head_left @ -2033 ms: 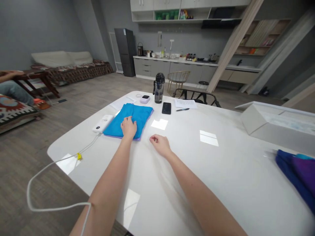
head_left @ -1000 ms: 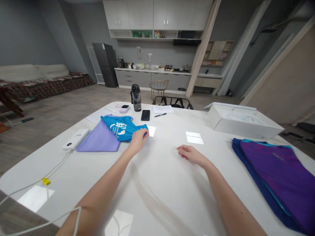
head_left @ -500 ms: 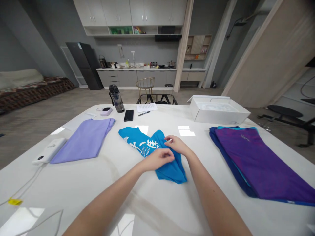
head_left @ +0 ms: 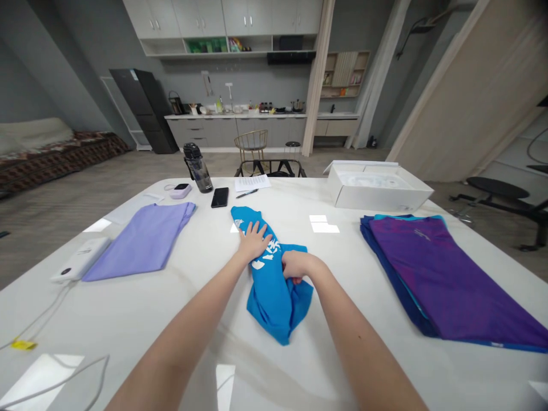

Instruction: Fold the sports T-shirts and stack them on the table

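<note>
Pressing down mid-worktop (head_left: 180,325), the left hand (head_left: 254,241) has its fingers spread flat on the blue T-shirt (head_left: 270,308), while the right hand (head_left: 296,265) pinches a fold! Lilac cloth (head_left: 141,240) lies left, purple stack (head_left: 440,279) right, white box (head_left: 377,191) beyond; the shirt's white print is unreadable.

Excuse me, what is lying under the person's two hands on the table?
The left hand and right hand rest on a blue shirt with white print; the part beneath the palms is covered.

- Grey walls (head_left: 43,68)
- Wood-look floor (head_left: 85,177)
- White upper cabinets (head_left: 222,14)
- Grey base cabinets (head_left: 257,128)
- Black refrigerator (head_left: 143,111)
- Gold wire chair (head_left: 251,142)
- Patterned daybed (head_left: 55,145)
</note>
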A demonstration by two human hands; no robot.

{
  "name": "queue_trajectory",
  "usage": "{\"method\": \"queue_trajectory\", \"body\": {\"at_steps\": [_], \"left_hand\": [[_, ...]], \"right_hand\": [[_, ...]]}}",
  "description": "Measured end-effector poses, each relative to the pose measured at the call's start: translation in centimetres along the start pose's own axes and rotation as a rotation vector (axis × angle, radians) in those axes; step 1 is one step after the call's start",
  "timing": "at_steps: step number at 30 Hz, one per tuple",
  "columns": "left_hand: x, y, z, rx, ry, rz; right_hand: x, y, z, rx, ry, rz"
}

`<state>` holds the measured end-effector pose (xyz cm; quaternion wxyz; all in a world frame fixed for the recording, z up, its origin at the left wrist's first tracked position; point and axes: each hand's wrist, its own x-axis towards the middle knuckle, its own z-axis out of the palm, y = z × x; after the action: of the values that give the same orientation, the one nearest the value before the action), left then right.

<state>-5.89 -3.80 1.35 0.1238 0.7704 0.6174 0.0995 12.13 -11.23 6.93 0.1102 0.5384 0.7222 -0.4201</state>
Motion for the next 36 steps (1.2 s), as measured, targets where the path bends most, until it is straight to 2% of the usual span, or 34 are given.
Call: {"method": "queue_trajectory", "body": {"at_steps": [4, 7, 10, 13, 15, 17, 22, 26, 29, 31, 34, 36], "left_hand": [[2.6, 1.4, 0.4, 0.011, -0.019, 0.105], [3.3, 1.6, 0.9, 0.024, 0.023, 0.147], [3.3, 1.2, 1.2, 0.039, 0.057, 0.189], [3.1, 1.0, 1.1, 0.036, 0.078, 0.203], [2.6, 1.4, 0.8, 0.026, 0.095, 0.188], [1.6, 2.0, 0.4, 0.011, 0.124, 0.158], [-3.1, 4.3, 0.2, -0.052, 0.139, 0.117], [-5.6, 4.8, 0.3, -0.194, 0.125, 0.167], [-5.4, 3.8, -1.0, -0.483, 0.165, 0.128], [-4.8, 2.8, -2.3, -0.790, 0.174, 0.070], [-4.2, 1.2, -4.3, -1.306, 0.124, -0.028], [-3.9, 0.1, -5.1, -1.482, 0.120, -0.083]], "right_hand": [[-0.1, -1.2, 1.4, 0.111, -0.403, 0.042], [0.4, -2.5, 3.1, 0.135, -0.634, 0.019], [0.5, -4.0, 4.7, 0.090, -0.782, 0.009], [-0.4, -5.2, 4.9, 0.050, -0.807, -0.004], [-1.6, -5.4, 3.9, 0.072, -0.728, -0.032], [-3.1, -5.2, 2.5, 0.119, -0.592, -0.070], [-5.5, -3.6, -0.5, 0.140, -0.201, -0.094], [-5.2, -2.5, -1.1, 0.095, -0.099, -0.055], [-4.5, -1.8, -1.1, 0.096, -0.037, -0.011], [-3.8, -1.4, -1.2, 0.087, 0.036, -0.006], [-2.3, -0.8, -1.0, 0.082, 0.312, -0.049], [-0.9, -0.6, -0.6, 0.130, 0.529, -0.087]]}}
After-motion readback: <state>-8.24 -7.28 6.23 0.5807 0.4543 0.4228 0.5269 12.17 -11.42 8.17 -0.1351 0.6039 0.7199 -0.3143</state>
